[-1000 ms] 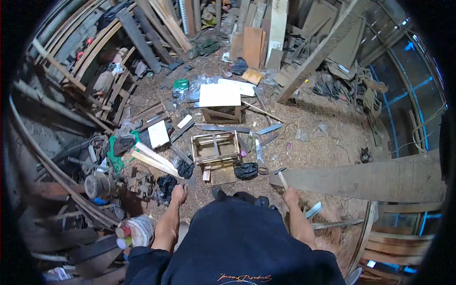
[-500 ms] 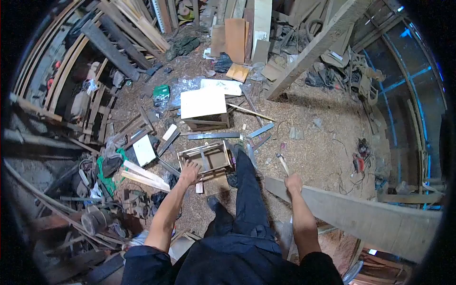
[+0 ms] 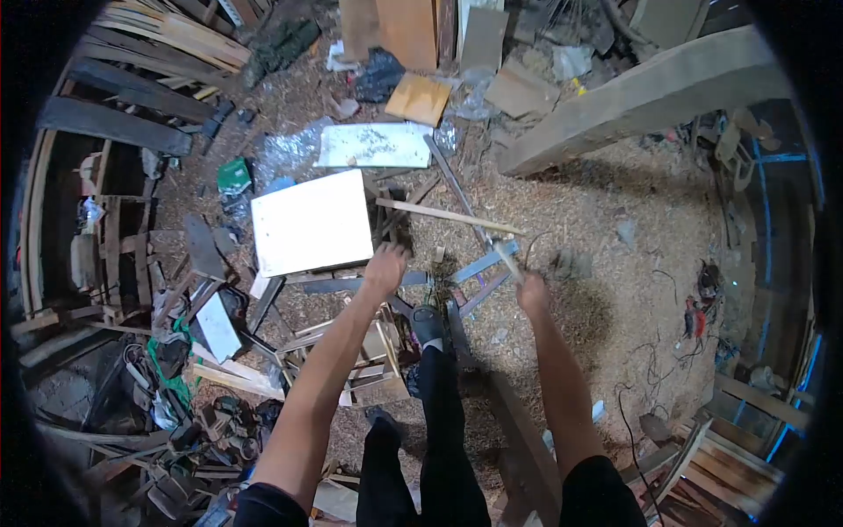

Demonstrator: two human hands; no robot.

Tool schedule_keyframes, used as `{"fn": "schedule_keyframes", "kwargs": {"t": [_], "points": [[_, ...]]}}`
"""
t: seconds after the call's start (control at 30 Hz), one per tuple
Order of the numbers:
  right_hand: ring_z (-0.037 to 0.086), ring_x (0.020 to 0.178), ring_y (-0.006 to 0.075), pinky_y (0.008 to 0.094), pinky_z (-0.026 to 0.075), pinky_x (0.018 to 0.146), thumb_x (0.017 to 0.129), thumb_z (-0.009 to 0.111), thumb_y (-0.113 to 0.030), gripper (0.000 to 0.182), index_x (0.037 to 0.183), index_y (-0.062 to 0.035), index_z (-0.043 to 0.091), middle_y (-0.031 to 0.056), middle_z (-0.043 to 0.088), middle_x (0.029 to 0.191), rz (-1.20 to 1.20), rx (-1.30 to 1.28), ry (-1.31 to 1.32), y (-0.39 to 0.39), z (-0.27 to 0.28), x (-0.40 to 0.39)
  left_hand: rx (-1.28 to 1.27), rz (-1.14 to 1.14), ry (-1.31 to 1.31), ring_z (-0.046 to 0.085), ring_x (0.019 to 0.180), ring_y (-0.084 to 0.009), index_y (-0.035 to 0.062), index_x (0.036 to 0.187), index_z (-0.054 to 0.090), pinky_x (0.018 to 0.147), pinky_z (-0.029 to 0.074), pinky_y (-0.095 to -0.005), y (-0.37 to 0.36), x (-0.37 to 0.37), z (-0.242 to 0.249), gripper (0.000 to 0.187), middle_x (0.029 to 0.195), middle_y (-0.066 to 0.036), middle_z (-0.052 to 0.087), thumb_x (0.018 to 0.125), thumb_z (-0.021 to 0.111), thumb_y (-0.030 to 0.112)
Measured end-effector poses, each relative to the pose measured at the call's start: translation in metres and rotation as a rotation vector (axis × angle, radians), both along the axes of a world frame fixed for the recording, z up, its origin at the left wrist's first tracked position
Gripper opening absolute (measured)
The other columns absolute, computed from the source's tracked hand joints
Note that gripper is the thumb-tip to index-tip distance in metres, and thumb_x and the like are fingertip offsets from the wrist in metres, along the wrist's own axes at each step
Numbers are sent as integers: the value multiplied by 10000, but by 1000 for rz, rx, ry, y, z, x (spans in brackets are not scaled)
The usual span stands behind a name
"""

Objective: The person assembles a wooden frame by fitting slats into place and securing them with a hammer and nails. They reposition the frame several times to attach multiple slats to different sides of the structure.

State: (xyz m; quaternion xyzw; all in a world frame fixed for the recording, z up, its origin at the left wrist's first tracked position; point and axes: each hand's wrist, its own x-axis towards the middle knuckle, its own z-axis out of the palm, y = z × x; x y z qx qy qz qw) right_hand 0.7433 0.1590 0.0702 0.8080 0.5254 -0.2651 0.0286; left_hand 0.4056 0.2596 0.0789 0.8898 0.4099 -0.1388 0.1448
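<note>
My right hand [image 3: 532, 294] is closed around the handle of a hammer [image 3: 507, 255], which points forward over the shaving-covered floor. My left hand [image 3: 386, 268] reaches forward with its fingers partly spread, beside the near right corner of a white-topped wooden box [image 3: 313, 221]. Whether the fingertips touch the box cannot be made out. Below my left forearm lies an open wooden frame [image 3: 384, 344], partly covered by the arm.
A thick wooden beam [image 3: 650, 97] slants across the upper right. Narrow strips, including a pale wooden stick [image 3: 448, 216] and a grey-blue strip [image 3: 485, 262], lie ahead of my foot. A white board [image 3: 373, 145] lies behind the box. Scrap wood crowds the left side.
My left hand has left the open wooden frame and moved forward to the white-topped box. My right hand has carried the hammer forward. The view has shifted, and a foot is further ahead.
</note>
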Motion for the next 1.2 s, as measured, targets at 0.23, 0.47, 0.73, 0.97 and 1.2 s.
{"fn": "schedule_keyframes", "kwargs": {"t": [0.23, 0.47, 0.73, 0.97, 1.2], "points": [[543, 970, 382, 453, 463, 813, 774, 591, -113, 337, 1109, -76, 590, 207, 578, 1032, 150, 80, 23, 80, -192, 7, 112, 53, -18, 449, 1174, -309, 26, 1175, 531, 1038, 302, -402, 83, 42, -194, 367, 1208, -146, 542, 928, 318, 193], [442, 1140, 322, 443, 405, 939, 830, 584, -185, 501, 1313, -178, 450, 114, 494, 1251, 239, 193, 3, 128, -306, -5, 113, -92, 332, 315, 1316, -249, 122, 1379, 341, 1133, 76, -427, 130, 47, -274, 485, 1414, -81, 367, 923, 360, 283], [488, 1085, 345, 488, 402, 898, 825, 612, -208, 476, 1275, -138, 474, 126, 537, 1172, 323, 217, 43, 113, -276, 20, 17, 80, 4, 388, 1235, -248, 51, 1214, 476, 1049, 313, -429, 101, 61, -225, 426, 1301, -127, 439, 797, 487, -33], [588, 883, 351, 408, 459, 790, 851, 608, -195, 286, 1099, -54, 597, 185, 620, 965, 107, 97, 262, 51, -129, 110, 55, 62, -456, 550, 957, -252, 108, 1025, 571, 878, 396, -398, 46, 75, -115, 239, 930, -81, 566, 842, 580, 263], [584, 843, 212, 331, 450, 775, 844, 637, -167, 242, 1043, -30, 620, 123, 630, 915, -75, 67, 381, -5, -21, 92, 159, 535, -583, 532, 812, -295, 62, 894, 640, 717, 438, -397, -28, 3, 0, 304, 832, -96, 568, 762, 681, 333]]}}
